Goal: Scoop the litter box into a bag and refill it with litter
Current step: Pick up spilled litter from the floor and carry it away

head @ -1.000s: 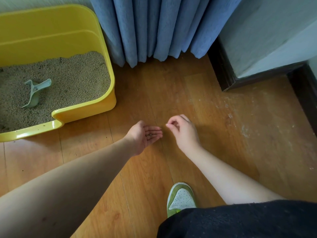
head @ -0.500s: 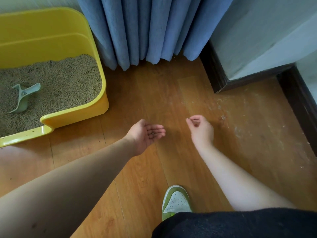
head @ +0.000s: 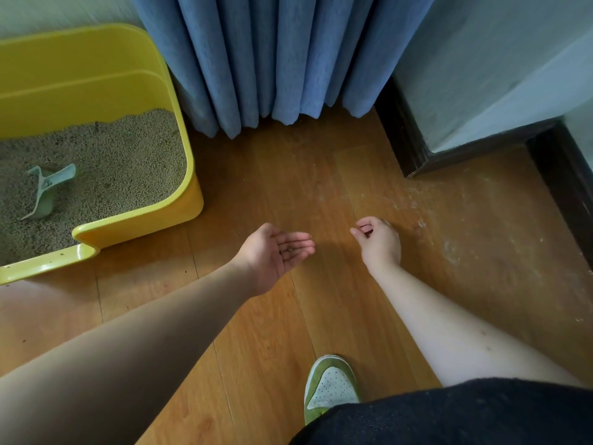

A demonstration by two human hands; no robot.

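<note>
A yellow litter box (head: 179, 207) sits on the wooden floor at the left, filled with tan litter (head: 122, 168). A pale green scoop (head: 45, 191) lies on the litter near the box's left side. My left hand (head: 276, 252) is held palm up over the floor, fingers straight, with a few litter grains resting in the palm. My right hand (head: 378, 242) hovers low over the floor to the right, fingers curled with thumb and fingertips close together; whether a grain is pinched between them I cannot tell.
Blue curtains (head: 272, 59) hang down to the floor behind. A dark baseboard (head: 404, 139) and wall corner stand at the right. Pale dust and scattered grains (head: 417, 207) mark the floor near my right hand. My green shoe (head: 330, 387) is at the bottom.
My right hand moved away from my left palm toward the dusty patch on the right. The left hand stayed palm up with the grains.
</note>
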